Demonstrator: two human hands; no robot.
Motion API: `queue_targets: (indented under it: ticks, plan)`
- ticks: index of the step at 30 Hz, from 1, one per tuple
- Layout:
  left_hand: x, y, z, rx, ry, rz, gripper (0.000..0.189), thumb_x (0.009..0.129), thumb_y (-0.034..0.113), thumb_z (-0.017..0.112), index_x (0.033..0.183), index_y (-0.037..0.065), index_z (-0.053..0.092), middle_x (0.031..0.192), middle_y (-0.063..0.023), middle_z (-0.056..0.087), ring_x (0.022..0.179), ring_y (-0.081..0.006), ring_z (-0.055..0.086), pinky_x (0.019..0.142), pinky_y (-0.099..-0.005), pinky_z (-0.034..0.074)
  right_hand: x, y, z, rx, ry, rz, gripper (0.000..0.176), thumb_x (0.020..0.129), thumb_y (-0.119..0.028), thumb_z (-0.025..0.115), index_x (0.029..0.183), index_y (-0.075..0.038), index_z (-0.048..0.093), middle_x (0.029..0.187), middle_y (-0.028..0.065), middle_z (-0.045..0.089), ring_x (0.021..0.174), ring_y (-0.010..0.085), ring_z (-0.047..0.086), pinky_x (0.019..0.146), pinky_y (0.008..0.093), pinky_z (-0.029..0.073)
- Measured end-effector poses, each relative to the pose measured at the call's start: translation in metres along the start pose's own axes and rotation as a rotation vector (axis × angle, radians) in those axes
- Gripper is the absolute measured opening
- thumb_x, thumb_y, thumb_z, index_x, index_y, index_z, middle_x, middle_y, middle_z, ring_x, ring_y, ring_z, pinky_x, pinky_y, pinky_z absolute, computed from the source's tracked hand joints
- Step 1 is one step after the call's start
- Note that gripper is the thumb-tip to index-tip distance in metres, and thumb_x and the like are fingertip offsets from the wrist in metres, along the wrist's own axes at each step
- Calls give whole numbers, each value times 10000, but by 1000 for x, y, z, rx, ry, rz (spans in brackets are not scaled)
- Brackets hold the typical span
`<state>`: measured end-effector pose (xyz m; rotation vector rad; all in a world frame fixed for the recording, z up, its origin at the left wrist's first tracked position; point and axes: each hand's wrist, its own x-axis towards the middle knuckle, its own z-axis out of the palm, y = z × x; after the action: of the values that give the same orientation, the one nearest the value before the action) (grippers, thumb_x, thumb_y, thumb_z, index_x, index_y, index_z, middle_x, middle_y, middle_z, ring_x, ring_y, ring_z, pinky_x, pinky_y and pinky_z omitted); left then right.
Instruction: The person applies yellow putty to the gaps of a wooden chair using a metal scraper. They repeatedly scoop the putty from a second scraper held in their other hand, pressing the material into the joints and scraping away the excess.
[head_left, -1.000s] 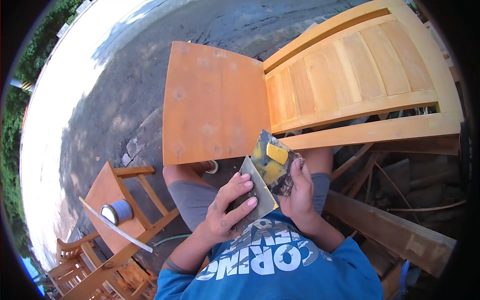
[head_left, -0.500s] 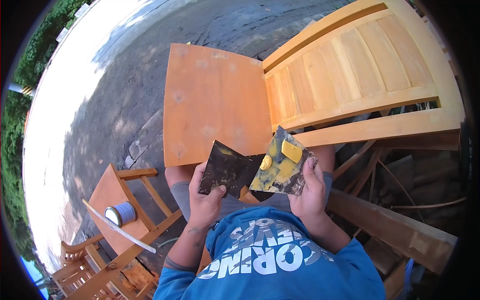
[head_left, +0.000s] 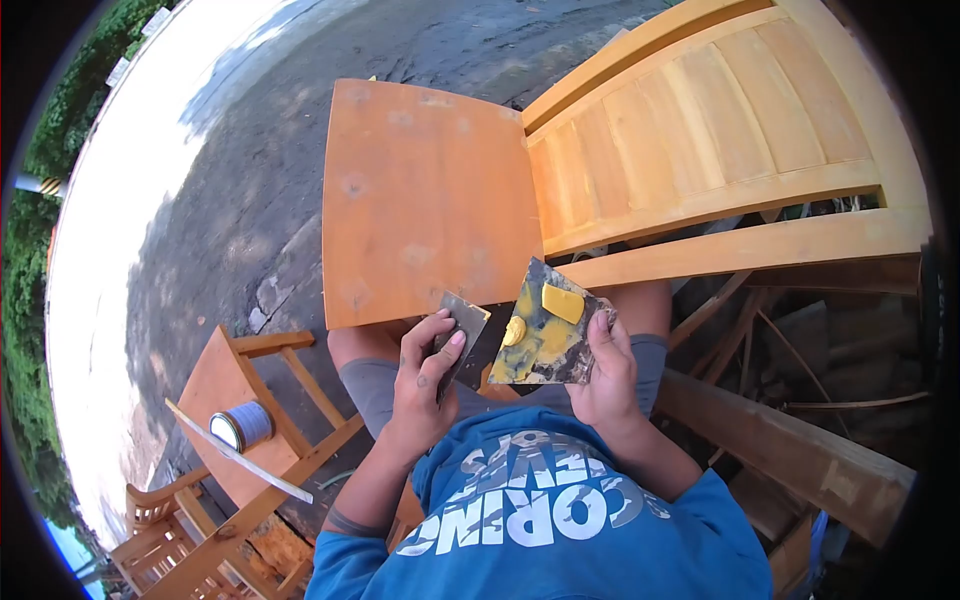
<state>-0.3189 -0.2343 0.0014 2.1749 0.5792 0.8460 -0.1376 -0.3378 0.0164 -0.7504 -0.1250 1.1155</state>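
Observation:
My left hand [head_left: 428, 375] grips a dark flat spreader [head_left: 465, 338], turned partly edge-on, with a trace of yellow at its top corner. My right hand [head_left: 612, 370] holds a dark square putty board [head_left: 545, 350] by its right edge, thumb on top. On that board sit a smooth slab of yellow putty [head_left: 563, 303] and a smaller lump [head_left: 514, 331], with yellow smears around them. The spreader is a short way left of the board, not touching it. Just beyond both hands lies the orange-brown wooden chair seat [head_left: 430, 200], marked with pale patches.
The slatted chair back [head_left: 700, 130] rises at the right of the seat. At lower left, a tin [head_left: 241, 427] and a thin wooden strip [head_left: 235, 455] rest on another wooden piece [head_left: 225, 380]. A thick beam [head_left: 790, 450] and scrap wood lie at right.
My left hand has turned the spreader from broad face up to nearly edge-on, with fingers shifted over it. The putty board has moved slightly left.

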Motion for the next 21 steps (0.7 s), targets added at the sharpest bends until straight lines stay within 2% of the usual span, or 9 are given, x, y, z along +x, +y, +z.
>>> queue_targets:
  ticks: [3,4,7,9,11,13,14,20,21]
  plan:
    - [0,23,-2,-92,-17,215,722,571,-236,581,1209,93,505,1211,-206,438,1153,-419,476,943,-481,448,-2,3,3,8,-8,2,369,1006,-269,351,1233,16,408,1220,156,535,1132,243,555,976,388,448]
    - [-2,24,4,-105,-11,224,706,568,-240,545,1191,90,529,1191,-189,471,1136,-396,499,973,-423,432,-1,1,4,6,-18,7,372,1006,-269,349,1237,18,406,1222,156,534,1133,243,555,977,388,447]
    - [-11,-15,-12,-53,-104,-196,609,622,-219,501,1163,56,546,1172,-165,504,1127,-319,532,975,-351,423,0,-2,1,-7,-75,45,373,1005,-262,351,1236,25,409,1218,157,539,1129,244,559,975,386,449]
    - [-10,-32,-29,-524,-45,-664,373,739,-180,498,1074,-28,560,1048,-92,596,1011,-190,590,870,-301,476,0,-10,-7,-26,-99,108,370,1003,-257,357,1232,29,415,1209,158,546,1122,245,564,969,382,453]
    - [11,-18,-45,-1094,84,-855,220,768,-67,638,970,-4,579,904,-52,626,845,-151,624,775,-265,502,1,-15,-9,-56,-124,198,367,1001,-252,363,1227,32,421,1198,160,553,1114,247,570,959,377,459]
    - [16,-29,-54,-1238,26,-838,241,751,90,755,891,27,570,793,-30,624,703,-110,611,664,-229,498,2,-17,-4,-50,-145,271,350,998,-240,373,1213,31,429,1183,160,562,1098,245,579,945,370,468]
    - [21,-32,-55,-1241,-30,-802,312,691,168,822,818,40,567,750,-22,621,644,-81,574,560,-218,456,1,-17,-3,-47,-152,309,341,997,-234,378,1205,30,433,1176,160,567,1091,244,584,938,367,472]
    - [60,-62,-40,-973,-637,-443,295,689,156,827,686,25,563,702,15,588,653,-34,513,553,-208,376,-6,-17,0,22,-300,419,279,999,-207,383,1152,13,462,1117,119,588,1032,181,596,915,325,476]
    - [57,-63,-39,-853,-658,-480,293,689,152,826,686,22,563,693,20,581,655,-30,506,556,-208,373,-8,-23,2,33,-307,403,275,998,-203,385,1152,11,462,1115,119,588,1028,179,597,909,321,478]
